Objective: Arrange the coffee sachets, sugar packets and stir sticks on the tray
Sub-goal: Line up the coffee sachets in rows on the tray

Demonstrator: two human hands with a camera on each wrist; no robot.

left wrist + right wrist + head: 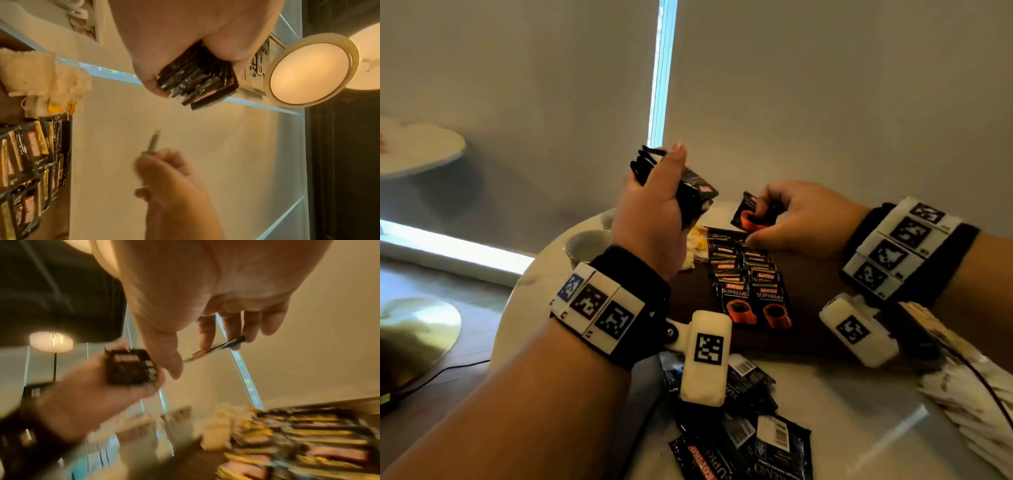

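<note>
1. A plain pale wall fills the background, split by a narrow bright strip of window (663, 68), and a round white table (835, 407) sits in front of it.
2. On the table lies a dark brown tray (815, 291), and two neat overlapping columns of black coffee sachets (751, 291) run down its middle, faces up, orange cups printed on the nearest pair.
3. The left hand (654, 212) is up above the tray's far left edge, fingers and thumb wrapped round a thick stack of sachets (690, 192); the left wrist view shows the stack (197, 81) edge-on, clamped tight in the palm.
4. The right hand (801, 219) hovers over the far end of the rows, pinching one single sachet (751, 212) between thumb and fingertips, clear of the tray and tilted.
5. From the right wrist that same sachet (216, 347) shows nearly edge-on in the fingers (207, 332), with the other hand's stack just beside it.
6. Beside the rows at the tray's far left corner sits a small heap of pale, yellow-tinged packets (697, 246); what they are cannot be told.
7. Nearer the person, off the tray, a loose pile of sachets (743, 435) lies jumbled on the table, several with barcodes up.
8. A fan of white paper packets (969, 404) spreads along the table's right edge.
9. Two small cups (589, 245) stand on the far left of the table, just past the left wrist.
</note>
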